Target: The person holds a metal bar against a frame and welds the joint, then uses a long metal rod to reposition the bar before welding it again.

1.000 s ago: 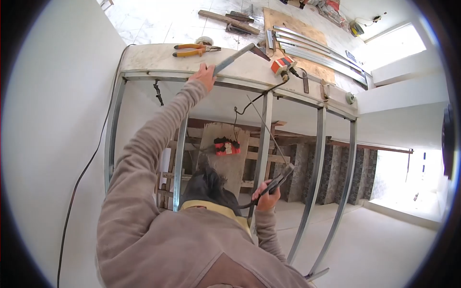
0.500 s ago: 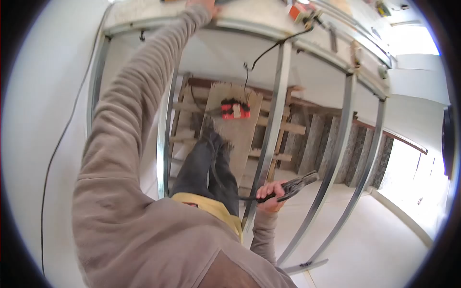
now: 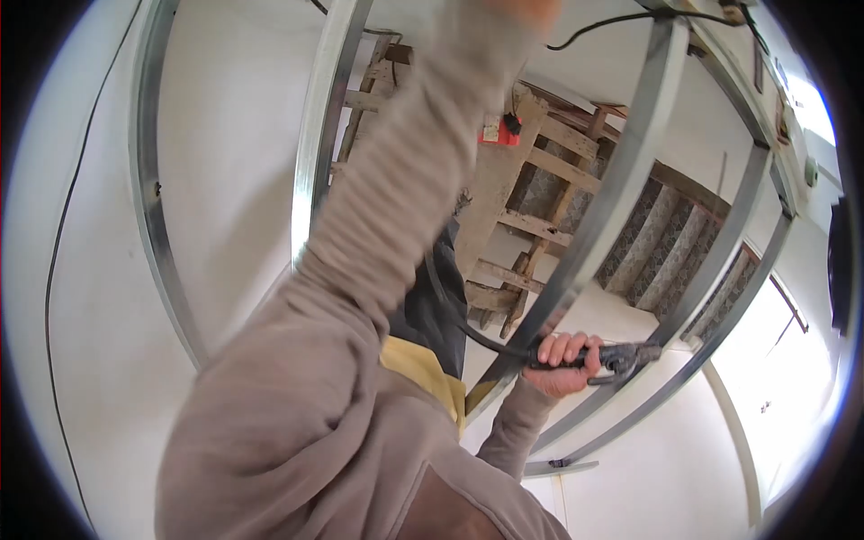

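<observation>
In the head view my right hand (image 3: 567, 364) is closed around the handle of a black welding electrode holder (image 3: 623, 358). Its jaws point right, across the metal bars of a frame. A black cable (image 3: 486, 340) trails from the handle back past my legs. My left hand (image 3: 533, 9) is raised at the top edge, blurred and mostly cut off, so its fingers do not show. The sleeve of that arm covers the middle of the view. Beside my right hand runs a shiny steel upright (image 3: 605, 238) of the frame.
Further steel bars (image 3: 157, 189) stand at the left and right. Below lie a wooden board (image 3: 493, 202), slatted pallet wood (image 3: 562, 175) and a red object (image 3: 501, 132). Steps (image 3: 670, 238) are behind the frame. A dark cord (image 3: 67, 216) hangs along the white wall.
My view has turned and moved closer to the frame. My left arm has swung rightward across the view, its hand nearly leaving the top. My right hand, still gripping the electrode holder, appears further right.
</observation>
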Tool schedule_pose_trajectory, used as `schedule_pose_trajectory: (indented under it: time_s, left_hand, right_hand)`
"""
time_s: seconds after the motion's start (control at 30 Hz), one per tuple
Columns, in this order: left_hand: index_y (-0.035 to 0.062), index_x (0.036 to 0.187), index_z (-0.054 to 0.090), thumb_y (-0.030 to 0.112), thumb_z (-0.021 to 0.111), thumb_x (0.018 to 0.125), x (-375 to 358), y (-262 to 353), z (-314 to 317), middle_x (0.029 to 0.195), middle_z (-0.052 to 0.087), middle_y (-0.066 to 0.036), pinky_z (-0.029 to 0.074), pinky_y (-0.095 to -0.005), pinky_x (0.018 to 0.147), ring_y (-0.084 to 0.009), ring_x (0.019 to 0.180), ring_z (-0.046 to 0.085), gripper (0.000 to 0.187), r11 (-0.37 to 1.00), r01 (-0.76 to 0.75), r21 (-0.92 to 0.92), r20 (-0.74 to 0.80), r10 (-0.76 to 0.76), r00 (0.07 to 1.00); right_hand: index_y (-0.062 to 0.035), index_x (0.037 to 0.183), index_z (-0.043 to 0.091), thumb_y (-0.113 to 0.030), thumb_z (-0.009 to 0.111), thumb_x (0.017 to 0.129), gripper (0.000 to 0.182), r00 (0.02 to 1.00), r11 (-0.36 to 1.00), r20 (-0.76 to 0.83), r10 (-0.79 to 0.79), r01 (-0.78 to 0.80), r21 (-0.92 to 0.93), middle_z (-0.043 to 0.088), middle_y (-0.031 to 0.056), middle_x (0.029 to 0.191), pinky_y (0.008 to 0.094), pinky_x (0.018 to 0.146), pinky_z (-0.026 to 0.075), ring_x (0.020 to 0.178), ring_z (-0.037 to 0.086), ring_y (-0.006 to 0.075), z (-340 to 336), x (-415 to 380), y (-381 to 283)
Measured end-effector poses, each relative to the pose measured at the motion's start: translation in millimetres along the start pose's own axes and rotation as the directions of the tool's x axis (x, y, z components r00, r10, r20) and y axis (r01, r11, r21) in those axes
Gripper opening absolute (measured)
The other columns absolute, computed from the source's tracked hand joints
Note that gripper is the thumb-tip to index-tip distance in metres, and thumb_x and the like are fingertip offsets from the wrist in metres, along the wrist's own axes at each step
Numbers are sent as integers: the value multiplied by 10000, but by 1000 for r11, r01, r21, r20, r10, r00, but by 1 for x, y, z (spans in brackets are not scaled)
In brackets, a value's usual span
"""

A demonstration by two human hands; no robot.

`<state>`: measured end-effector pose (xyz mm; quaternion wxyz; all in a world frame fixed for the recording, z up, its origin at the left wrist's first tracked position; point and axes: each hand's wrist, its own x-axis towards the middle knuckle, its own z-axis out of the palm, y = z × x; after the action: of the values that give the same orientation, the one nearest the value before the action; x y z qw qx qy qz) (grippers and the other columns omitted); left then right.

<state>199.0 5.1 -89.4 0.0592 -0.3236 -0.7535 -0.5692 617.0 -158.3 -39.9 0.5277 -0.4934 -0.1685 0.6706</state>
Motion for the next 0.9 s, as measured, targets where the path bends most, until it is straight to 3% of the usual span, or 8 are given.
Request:
schedule_pose_trajectory:
  time_s: [0.1, 0.2, 0.23, 0.33, 0.4, 0.5, 0.67, 0.9]
  left_hand:
    - [-4, 1038, 658, 308, 622, 939, -149, -98, 35, 985, 671, -176, 497, -400, 807, -295, 916, 643, 330, 882, 456, -121, -15, -461, 887]
    - [-20, 981, 688, 274, 643, 911, -312, -267, 54, 952, 715, -202, 530, -415, 780, -323, 882, 694, 305, 488, 853, 184, 57, -872, 487]
    - [8, 1081, 692, 281, 581, 926, -348, -311, 56, 1100, 704, -227, 529, -444, 915, -367, 1032, 683, 333, 290, 853, 434, 11, -949, 316]
    - [23, 1073, 700, 203, 604, 914, -406, -406, 61, 971, 716, -188, 533, -468, 826, -376, 927, 684, 258, 363, 660, 657, 189, -928, 321]
    - [54, 1119, 705, 187, 605, 909, -411, -437, 70, 1054, 700, -189, 530, -469, 880, -383, 988, 671, 268, 384, 584, 715, 327, -922, 206]
    - [103, 1143, 685, 204, 648, 890, -443, -488, 104, 1214, 669, -126, 524, -430, 963, -392, 1092, 645, 275, 562, 345, 752, 334, -776, 535]
    - [128, 1210, 641, 162, 632, 899, -484, -577, 147, 1311, 570, -146, 498, -454, 1002, -380, 1180, 592, 313, 517, 303, 801, 442, -851, 284]
    - [87, 1172, 695, 217, 621, 903, -456, -589, 145, 1187, 658, -207, 495, -454, 987, -402, 1127, 625, 308, 714, 148, 685, 674, -697, 243]
  right_hand:
    - [-92, 972, 536, -251, 466, 1007, 177, 999, 1000, 33, 5, -5, -8, 423, 14, 626, 304, 341, 385, 395, 374, 120, -7, 0, -3]
    - [-56, 994, 530, -269, 442, 1025, 233, 998, 999, 67, 14, -10, -46, 418, 17, 624, 296, 344, 374, 391, 364, 113, -10, -4, -7]
    - [-50, 1001, 523, -273, 441, 1026, 238, 995, 999, 96, 10, -5, -46, 416, 15, 622, 299, 338, 368, 387, 355, 109, -12, -3, -7]
    - [-82, 936, 522, -310, 466, 1010, 247, 997, 998, -57, 46, -48, -30, 405, -5, 595, 282, 327, 337, 378, 340, 97, -11, -6, -11]
    - [-81, 1215, 535, -370, 539, 1000, 360, 990, 986, 4, 138, -138, 88, 579, 102, 728, 414, 458, 484, 525, 522, 214, -12, -10, -15]
    - [-80, 1213, 535, -369, 536, 1002, 358, 983, 982, 9, 186, -186, 44, 576, 101, 728, 412, 458, 482, 524, 520, 214, -5, 6, -14]
    - [-79, 1208, 535, -368, 531, 1004, 354, 976, 978, -49, 211, -211, 3, 572, 100, 728, 410, 457, 479, 522, 516, 213, 1, 23, -17]
    - [-77, 1202, 535, -366, 525, 1007, 349, 969, 972, -86, 231, -233, -13, 565, 98, 728, 406, 456, 476, 520, 511, 213, 1, 31, -17]
